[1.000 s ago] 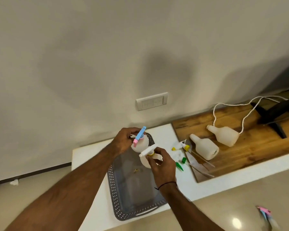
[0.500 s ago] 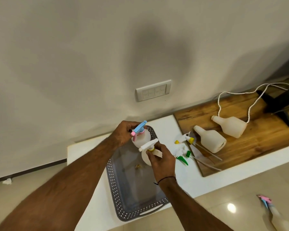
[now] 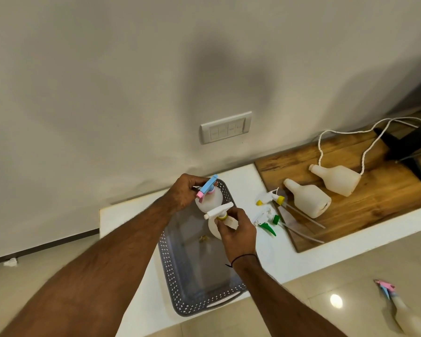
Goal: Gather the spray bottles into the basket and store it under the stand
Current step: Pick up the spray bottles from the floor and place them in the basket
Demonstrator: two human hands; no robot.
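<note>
Loose sprayer heads [image 3: 269,210] (two) beside basket [image 3: 178,285].

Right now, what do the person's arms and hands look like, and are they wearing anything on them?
Both forearms are bare, with no sleeves in view and some hair on them. The left hand wears nothing visible: no glove, ring or watch. The right hand is bare too, but a thin black thread band circles its wrist.

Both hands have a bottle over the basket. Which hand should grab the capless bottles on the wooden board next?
Probably the right hand: it is nearer the two capless bottles on the wooden board. It must first release its yellow-collared bottle into the basket.
</note>
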